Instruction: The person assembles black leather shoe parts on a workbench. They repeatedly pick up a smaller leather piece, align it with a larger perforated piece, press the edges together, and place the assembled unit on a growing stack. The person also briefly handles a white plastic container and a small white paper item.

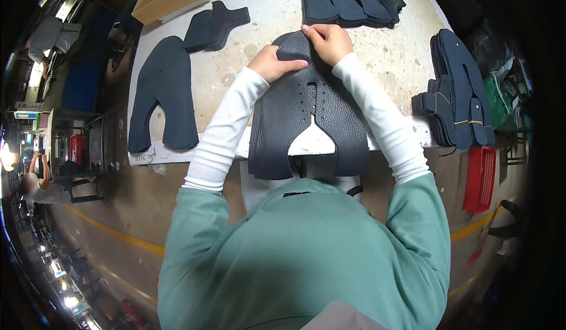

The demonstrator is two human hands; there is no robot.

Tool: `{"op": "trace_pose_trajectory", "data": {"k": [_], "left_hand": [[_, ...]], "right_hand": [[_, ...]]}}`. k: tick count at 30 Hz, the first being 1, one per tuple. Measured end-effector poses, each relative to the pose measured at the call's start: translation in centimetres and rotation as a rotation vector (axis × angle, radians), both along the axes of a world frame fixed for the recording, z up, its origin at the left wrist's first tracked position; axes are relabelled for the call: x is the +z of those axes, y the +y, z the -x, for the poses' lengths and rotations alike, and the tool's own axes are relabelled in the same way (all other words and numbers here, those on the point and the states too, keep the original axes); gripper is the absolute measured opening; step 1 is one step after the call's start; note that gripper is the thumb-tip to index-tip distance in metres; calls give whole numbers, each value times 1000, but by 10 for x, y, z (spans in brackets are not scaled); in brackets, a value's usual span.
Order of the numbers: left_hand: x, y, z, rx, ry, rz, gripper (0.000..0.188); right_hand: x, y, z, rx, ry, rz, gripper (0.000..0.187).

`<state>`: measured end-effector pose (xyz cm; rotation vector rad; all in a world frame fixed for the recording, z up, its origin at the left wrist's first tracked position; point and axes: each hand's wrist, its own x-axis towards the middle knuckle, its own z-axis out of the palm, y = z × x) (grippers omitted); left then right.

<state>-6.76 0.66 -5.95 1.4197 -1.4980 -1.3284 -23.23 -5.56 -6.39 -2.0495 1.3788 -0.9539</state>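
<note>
Mostly hidden: fingers of the left hand (269,66), beyond the edge of the dark leather piece (345,115); exact bend impossible to tell. Cut off at the upper edge of the frame: cardboard box (171,0) and upper stack of dark pieces (336,2). Small and blurred at far left: another person (44,179). Lost in black: right rim of the view.

Leather piece at centre of frame: pebbled, forked, punched with holes, lower ends overhanging the near table edge. Left thumb laid nearly straight across its upper face. At its top edge, right hand (331,44) with thumb and forefinger pinching the leather, remaining fingers curled.

Underneath: pale, stained table (401,76). Left of frame: dark forked piece (162,82), just beside a smaller stack (218,28). Right of frame: banded stack (463,88); below it, red crate (480,179). Lower left: brown floor (112,203) with yellow line (118,232).
</note>
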Motion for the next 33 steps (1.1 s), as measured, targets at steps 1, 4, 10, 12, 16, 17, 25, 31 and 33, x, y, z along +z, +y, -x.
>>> {"op": "trace_pose_trajectory", "data": {"k": [1,4,10,12,16,17,25,31,33], "left_hand": [[-1,5,2,3,6,1,37],[-2,20,3,-32,34,38,39],[0,64,3,6,203,-87,30],[-1,83,3,14,203,-79,26],[0,117,1,4,130,-148,18],[1,124,0,2,91,-179,17],[13,177,5,-33,259,-210,20],[0,207,7,48,251,-231,16],[-3,216,5,40,242,-223,16]], "right_hand": [[-4,-4,0,-22,7,-47,36],[-13,-14,1,-68,57,-109,40],[-22,-25,-1,-102,62,-189,41],[-23,-26,-1,-101,75,-162,46],[-22,-26,-1,-89,90,-154,49],[-22,-26,-1,-91,90,-146,50],[-24,-28,-2,-91,94,-163,49],[-26,-31,-2,-81,87,-165,49],[-27,-31,-2,-81,70,-175,49]]}}
